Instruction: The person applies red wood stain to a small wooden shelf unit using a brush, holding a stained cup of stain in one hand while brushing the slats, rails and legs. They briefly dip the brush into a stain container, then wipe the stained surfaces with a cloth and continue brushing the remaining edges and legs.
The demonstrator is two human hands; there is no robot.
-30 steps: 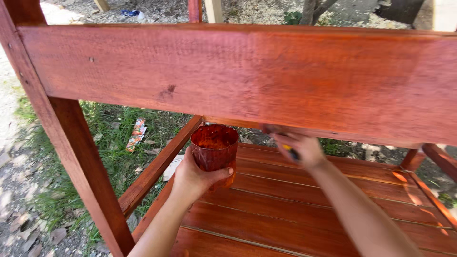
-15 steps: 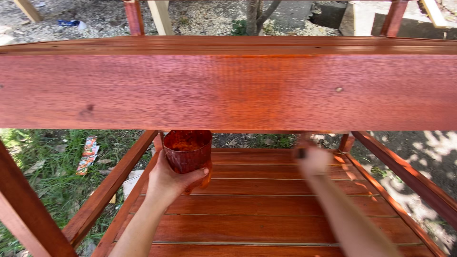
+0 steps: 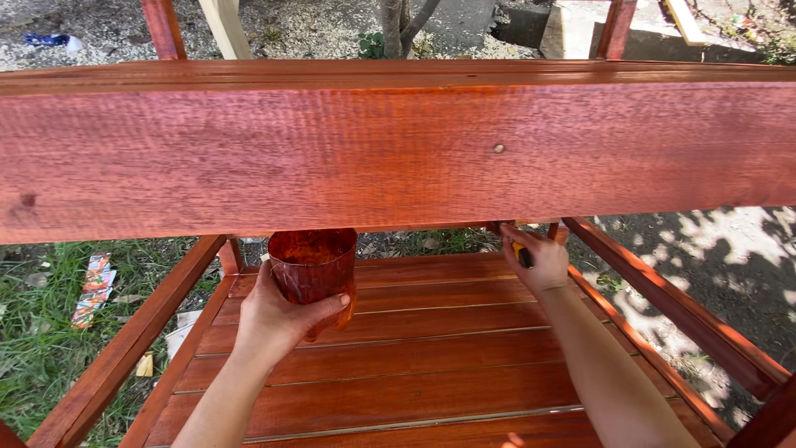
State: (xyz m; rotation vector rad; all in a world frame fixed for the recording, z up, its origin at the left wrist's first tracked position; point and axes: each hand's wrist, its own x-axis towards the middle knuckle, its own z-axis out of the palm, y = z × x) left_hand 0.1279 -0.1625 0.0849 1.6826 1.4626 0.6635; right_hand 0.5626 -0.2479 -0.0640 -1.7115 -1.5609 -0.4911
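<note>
Left hand [image 3: 278, 319] grips stained cup [image 3: 313, 267]; right hand [image 3: 537, 261] well apart.

a flattened colourful wrapper [image 3: 93, 286] lies in the grass [image 3: 33, 357] on the left; a tree trunk [image 3: 396, 25] stands beyond; dappled bare ground [image 3: 730, 265] shows right.

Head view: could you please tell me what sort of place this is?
Most likely an outdoor yard used as a work spot: grass and gravel surround a red-stained wooden frame, with a tree trunk behind and sun-dappled dirt alongside.
</note>
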